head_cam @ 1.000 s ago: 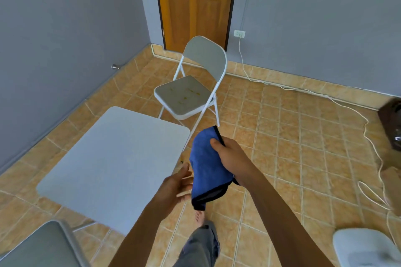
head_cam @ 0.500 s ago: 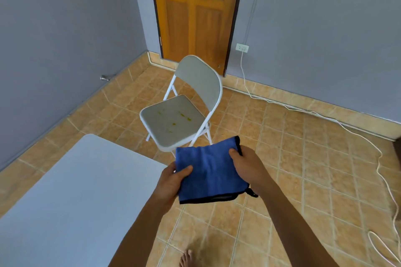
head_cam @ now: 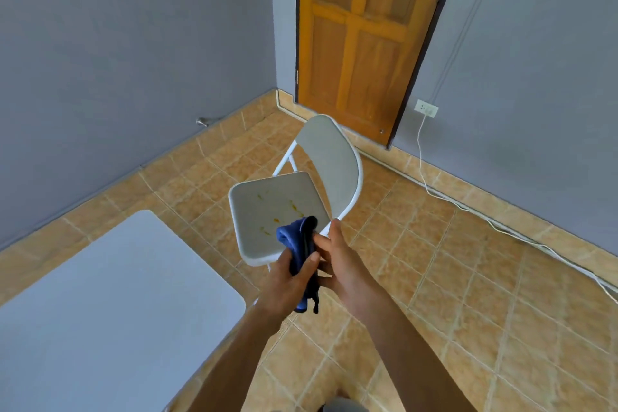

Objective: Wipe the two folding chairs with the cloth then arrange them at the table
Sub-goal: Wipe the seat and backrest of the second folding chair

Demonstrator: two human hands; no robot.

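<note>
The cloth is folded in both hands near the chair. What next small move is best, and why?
Probably lower the blue cloth onto the chair seat and rub the orange stains. The left hand and right hand hold the cloth bunched just over the seat's near edge, and the stains beside it look unwiped.

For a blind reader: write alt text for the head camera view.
The left hand and right hand hold a bunched blue cloth in front of a white metal folding chair whose grey seat bears orange-yellow stains. A pale rectangular table stands to the left, an orange wooden door behind the chair.
</note>
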